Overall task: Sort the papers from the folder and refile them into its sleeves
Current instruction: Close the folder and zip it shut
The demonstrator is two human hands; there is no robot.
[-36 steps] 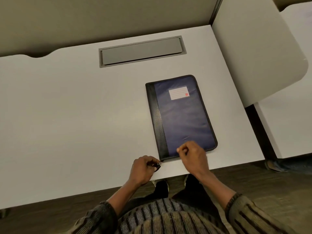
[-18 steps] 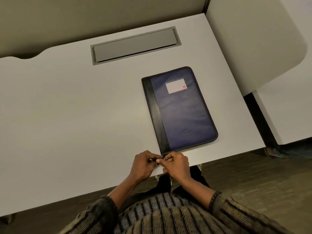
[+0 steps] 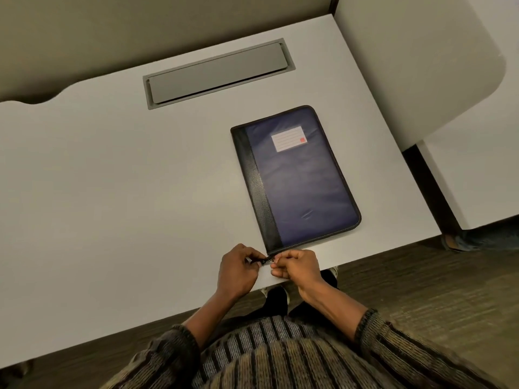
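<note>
Folder [image 3: 303, 186] closed, ruled label [image 3: 289, 138], red mark [image 3: 302, 140]

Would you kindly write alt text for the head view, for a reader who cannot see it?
A person's left hand and right hand pinch the zipper at the near corner of a closed blue and black folder lying flat on a white desk. A white label sits on its cover.

White desk [image 3: 112, 192], beige partition [image 3: 140, 29], dark wood floor [image 3: 421, 290].

Count: one folder [image 3: 297, 178], one label [image 3: 289, 138] on it, one surface [image 3: 112, 192] under it. One grey hatch [image 3: 217, 71] beyond the folder. Two at its near corner: left grip [image 3: 238, 272], right grip [image 3: 297, 266].
</note>
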